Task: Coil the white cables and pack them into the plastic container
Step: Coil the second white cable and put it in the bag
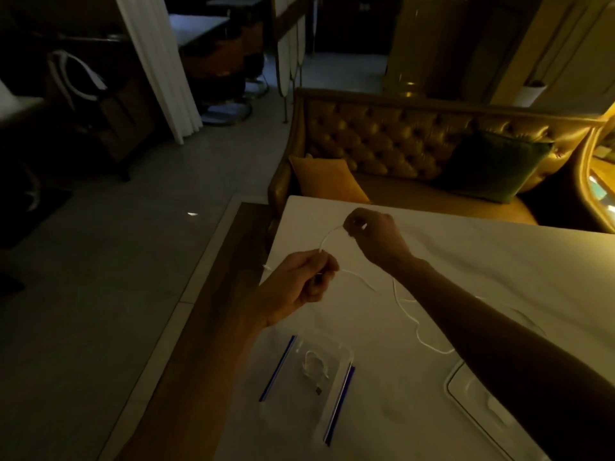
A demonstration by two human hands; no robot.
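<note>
A thin white cable (404, 309) trails over the white table (482, 261). My left hand (299, 284) pinches it near the table's left edge. My right hand (372, 234) pinches it farther away, so a short arc of cable spans the two hands. The rest of the cable runs loosely back under my right forearm. A clear plastic container (339, 351) with blue clip strips on its sides sits near me on the table. A coiled white cable (314, 366) lies inside it.
The container's clear lid (476, 390) lies at the near right, partly under my right arm. A tufted gold sofa (399, 141) with an orange cushion (327, 179) and a green cushion (496, 164) stands behind the table. Floor drops away to the left.
</note>
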